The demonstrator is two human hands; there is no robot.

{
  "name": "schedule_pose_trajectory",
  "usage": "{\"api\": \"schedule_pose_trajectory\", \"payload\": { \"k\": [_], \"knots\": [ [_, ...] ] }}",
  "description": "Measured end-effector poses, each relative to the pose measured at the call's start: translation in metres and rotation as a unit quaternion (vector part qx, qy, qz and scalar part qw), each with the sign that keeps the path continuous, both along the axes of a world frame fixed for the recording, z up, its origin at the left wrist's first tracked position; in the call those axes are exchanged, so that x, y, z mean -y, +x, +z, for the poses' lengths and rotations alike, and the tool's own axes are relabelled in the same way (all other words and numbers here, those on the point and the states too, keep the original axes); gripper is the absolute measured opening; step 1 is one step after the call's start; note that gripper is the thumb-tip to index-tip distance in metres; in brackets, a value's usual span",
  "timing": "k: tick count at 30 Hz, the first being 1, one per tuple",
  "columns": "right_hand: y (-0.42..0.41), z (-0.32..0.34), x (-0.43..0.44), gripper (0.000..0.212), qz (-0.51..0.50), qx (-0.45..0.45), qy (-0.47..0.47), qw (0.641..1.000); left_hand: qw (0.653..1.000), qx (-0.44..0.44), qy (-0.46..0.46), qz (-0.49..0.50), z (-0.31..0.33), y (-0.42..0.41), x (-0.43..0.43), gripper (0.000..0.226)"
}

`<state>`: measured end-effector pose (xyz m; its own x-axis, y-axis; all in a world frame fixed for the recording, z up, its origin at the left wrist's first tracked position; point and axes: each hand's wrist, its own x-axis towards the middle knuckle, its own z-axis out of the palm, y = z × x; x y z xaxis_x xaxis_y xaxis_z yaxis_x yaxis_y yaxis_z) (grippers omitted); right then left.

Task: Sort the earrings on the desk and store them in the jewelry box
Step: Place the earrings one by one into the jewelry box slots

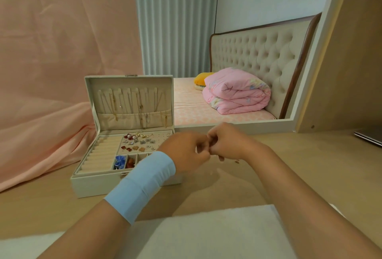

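Note:
A cream jewelry box (97, 184) stands open on the desk at the left, its lid upright with necklaces hanging inside. Several earrings (138, 142) lie pinned on its perforated panel, and small compartments hold a blue item (120, 161) and a red one (130, 163). My left hand (186, 153), with a light blue wristband, and my right hand (226, 144) meet just right of the box, fingers curled together around something tiny that I cannot make out. A small gold earring (237, 161) lies on the desk under my right wrist.
A large mirror (248, 52) leans behind the desk, reflecting a bed and a pink quilt. Pink cloth (41, 93) drapes the left background. A white pad (206, 232) lies at the near edge. A laptop corner (370, 138) shows at the far right.

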<state>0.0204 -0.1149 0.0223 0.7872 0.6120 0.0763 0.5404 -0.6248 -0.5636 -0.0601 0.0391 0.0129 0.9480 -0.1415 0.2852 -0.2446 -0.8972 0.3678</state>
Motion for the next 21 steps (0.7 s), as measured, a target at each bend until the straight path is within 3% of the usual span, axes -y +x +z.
{"api": "schedule_pose_trajectory", "payload": {
  "k": [7, 11, 15, 21],
  "knots": [
    [0.0, 0.008, -0.045, 0.011, -0.002, 0.039, 0.08, 0.996, 0.988, 0.03, -0.112, 0.104, 0.02, 0.001, -0.072, 0.019],
    [-0.001, 0.001, -0.071, 0.014, 0.0, 0.044, 0.105, 0.993, 0.973, 0.037, -0.191, 0.122, 0.017, 0.001, -0.099, 0.005],
    [-0.002, -0.006, -0.085, 0.013, 0.009, 0.067, 0.08, 0.994, 0.947, 0.043, -0.302, 0.102, 0.012, 0.001, -0.102, 0.01],
    [-0.004, -0.009, -0.09, 0.009, 0.019, 0.108, 0.051, 0.993, 0.941, 0.051, -0.318, 0.1, 0.01, 0.004, -0.105, 0.013]
  ]
}}
